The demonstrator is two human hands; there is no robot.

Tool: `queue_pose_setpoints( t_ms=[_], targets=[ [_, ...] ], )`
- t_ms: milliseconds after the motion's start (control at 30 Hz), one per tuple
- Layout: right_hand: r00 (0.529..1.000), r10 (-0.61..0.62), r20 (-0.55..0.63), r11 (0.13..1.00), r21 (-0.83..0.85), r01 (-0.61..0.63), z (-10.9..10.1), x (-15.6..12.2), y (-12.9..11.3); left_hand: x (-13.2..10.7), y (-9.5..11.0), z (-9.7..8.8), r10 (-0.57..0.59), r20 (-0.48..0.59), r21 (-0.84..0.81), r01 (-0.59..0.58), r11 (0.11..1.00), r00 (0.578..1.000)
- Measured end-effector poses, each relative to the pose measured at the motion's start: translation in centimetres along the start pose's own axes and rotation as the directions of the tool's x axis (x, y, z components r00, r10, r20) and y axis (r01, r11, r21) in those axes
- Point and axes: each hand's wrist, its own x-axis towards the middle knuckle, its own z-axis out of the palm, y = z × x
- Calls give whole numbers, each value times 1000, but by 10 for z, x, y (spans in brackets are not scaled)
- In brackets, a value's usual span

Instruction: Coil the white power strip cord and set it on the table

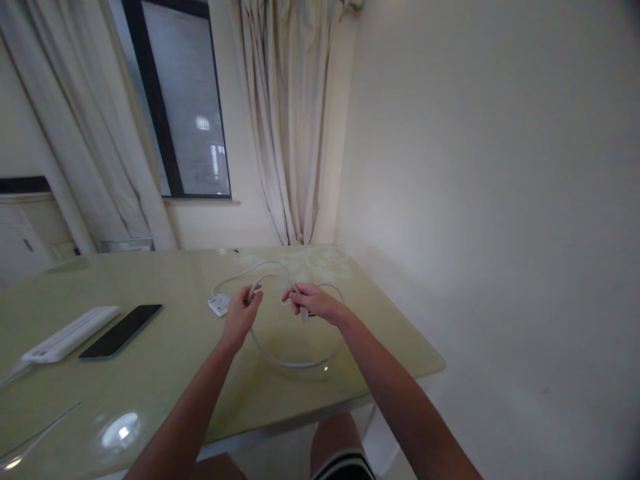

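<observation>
A white cable (295, 365) hangs in a wide loop between my hands over the table. My left hand (245, 308) is closed around one stretch of it. Opposite, my right hand (311, 300) grips another part of the cable near a pale plug-like end (305, 315). A thinner run of the cable curves back behind both hands to a white square power adapter (219, 304), which lies on the table just left of my left hand. Fingers partly hide where the cable passes through each grip.
On the left of the glossy pale green table (170, 393) lie a dark phone (121, 332) and a long white power strip (70, 335). A thin white cord (43, 433) is at the near left. A wall (475, 200) borders the right side; curtains (290, 120) hang behind.
</observation>
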Motion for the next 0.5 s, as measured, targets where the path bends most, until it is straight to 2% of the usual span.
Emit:
queue_pose_setpoints(
  t_ms=[33,100,167,267,367,433,467,500],
  targets=[
    [993,-51,-109,997,47,56,1,7,-5,-1,4,1,-17,13,-31,17,999,1000],
    [949,-119,-293,972,162,172,0,20,-16,-8,9,4,-38,59,-88,43,995,998],
    [895,-152,-420,919,272,284,-3,31,-29,-21,9,11,-63,131,-155,83,985,989],
    [825,-205,-527,821,366,439,-6,42,-51,-43,1,27,-160,333,-366,283,886,929],
    [750,-287,-596,722,380,578,-8,46,-73,-52,2,43,-157,488,-421,389,820,859],
    [688,-321,-651,690,336,641,-10,46,-84,-48,14,50,-154,559,-453,456,766,815],
    [658,-325,-679,700,295,651,-12,45,-87,-42,23,53,-153,571,-490,485,724,806],
    [637,-326,-698,728,244,640,-15,44,-89,-35,34,55,-154,552,-542,493,681,820]
  ],
)
